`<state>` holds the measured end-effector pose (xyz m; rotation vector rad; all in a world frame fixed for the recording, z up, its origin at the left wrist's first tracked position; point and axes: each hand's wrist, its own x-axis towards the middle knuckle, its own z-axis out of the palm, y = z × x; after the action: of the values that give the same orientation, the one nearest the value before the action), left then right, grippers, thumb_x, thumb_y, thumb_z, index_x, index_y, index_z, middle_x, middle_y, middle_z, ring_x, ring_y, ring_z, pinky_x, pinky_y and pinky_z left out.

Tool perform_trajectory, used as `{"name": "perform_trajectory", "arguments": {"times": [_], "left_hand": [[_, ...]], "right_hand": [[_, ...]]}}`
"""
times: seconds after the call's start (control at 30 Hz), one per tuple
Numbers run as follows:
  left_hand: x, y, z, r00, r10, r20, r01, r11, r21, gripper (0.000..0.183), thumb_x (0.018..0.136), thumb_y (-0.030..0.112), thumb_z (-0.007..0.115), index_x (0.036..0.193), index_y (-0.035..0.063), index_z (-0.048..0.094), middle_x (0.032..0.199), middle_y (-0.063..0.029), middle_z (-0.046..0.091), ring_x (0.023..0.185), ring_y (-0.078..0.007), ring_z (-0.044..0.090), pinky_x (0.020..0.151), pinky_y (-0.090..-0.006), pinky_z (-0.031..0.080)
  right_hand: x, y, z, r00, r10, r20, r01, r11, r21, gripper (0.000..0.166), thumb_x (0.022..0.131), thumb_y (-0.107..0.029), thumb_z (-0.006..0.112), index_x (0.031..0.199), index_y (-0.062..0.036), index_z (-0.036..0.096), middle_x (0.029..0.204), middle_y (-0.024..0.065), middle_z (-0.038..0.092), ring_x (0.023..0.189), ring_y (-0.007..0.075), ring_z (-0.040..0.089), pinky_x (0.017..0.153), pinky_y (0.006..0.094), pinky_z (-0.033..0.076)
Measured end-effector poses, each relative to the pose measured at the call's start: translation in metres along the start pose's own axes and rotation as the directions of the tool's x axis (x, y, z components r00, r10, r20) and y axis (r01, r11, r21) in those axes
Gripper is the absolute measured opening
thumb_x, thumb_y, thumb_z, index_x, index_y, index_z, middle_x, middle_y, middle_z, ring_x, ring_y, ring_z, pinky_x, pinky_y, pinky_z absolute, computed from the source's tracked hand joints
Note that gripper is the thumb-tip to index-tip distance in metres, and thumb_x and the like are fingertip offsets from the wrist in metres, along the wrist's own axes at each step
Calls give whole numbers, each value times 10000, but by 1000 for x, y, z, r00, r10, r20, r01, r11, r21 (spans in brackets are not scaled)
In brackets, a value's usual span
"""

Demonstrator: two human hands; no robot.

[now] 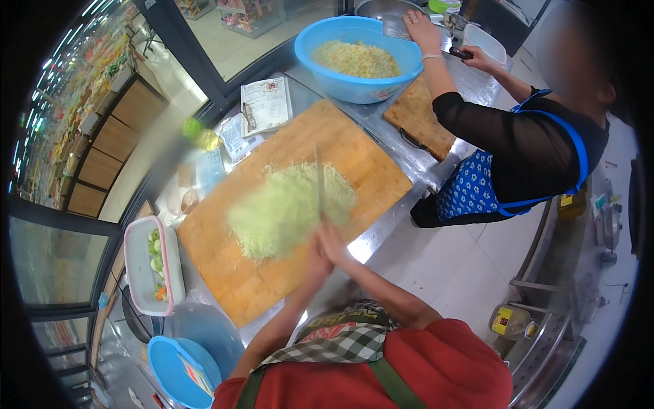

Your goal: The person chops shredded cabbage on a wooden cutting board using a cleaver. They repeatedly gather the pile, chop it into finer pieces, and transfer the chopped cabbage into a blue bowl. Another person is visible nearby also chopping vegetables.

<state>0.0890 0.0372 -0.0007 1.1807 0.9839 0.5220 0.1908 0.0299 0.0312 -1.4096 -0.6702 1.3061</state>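
Observation:
A large wooden cutting board (214, 266) lies before me, with a heap of finely shredded pale green vegetable (276, 204) on it. The heap's near left side is blurred by motion. My right hand (333, 240) grips a knife (320, 179), whose blade shows as a thin line along the right part of the heap and points away from me. My left hand (318, 259) is close against the right one near the knife's handle. Blur hides its fingers, so I cannot tell whether it also holds the handle.
A co-worker (521, 148) stands at the right with a cleaver (396, 26), by a smaller board (421, 117) and a blue basin (352, 84) of shreds. On the left are a white tub (178, 276) with vegetable pieces and a blue basin (163, 368). A notebook (265, 105) lies behind the board.

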Motion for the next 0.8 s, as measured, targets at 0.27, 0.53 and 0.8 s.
{"name": "perform_trajectory", "arguments": {"times": [0.27,0.53,0.8], "left_hand": [[15,-10,18,998,66,-16,-62,986,152,650,841,239,599,1408,52,340,1135,-121,582,831,-154,594,597,-267,481],[14,2,-19,996,28,-86,-18,992,123,619,839,134,602,1385,7,340,1138,-130,581,840,-157,600,580,-279,485],[-11,11,-39,940,169,-296,-214,969,-126,621,838,89,554,1396,-22,306,1180,-155,568,998,-200,597,842,-305,477]], "right_hand": [[11,10,-17,995,-18,-102,17,1000,-5,579,1008,-317,360,1491,-69,156,953,120,525,793,205,511,691,328,435],[34,8,22,992,-107,-72,103,993,-58,635,1005,-368,344,1442,69,198,1482,231,274,1407,256,213,1127,316,176],[33,-3,60,983,-50,174,63,996,-68,617,1006,-369,349,1443,47,222,1457,241,313,1368,287,299,1109,327,226]]}}
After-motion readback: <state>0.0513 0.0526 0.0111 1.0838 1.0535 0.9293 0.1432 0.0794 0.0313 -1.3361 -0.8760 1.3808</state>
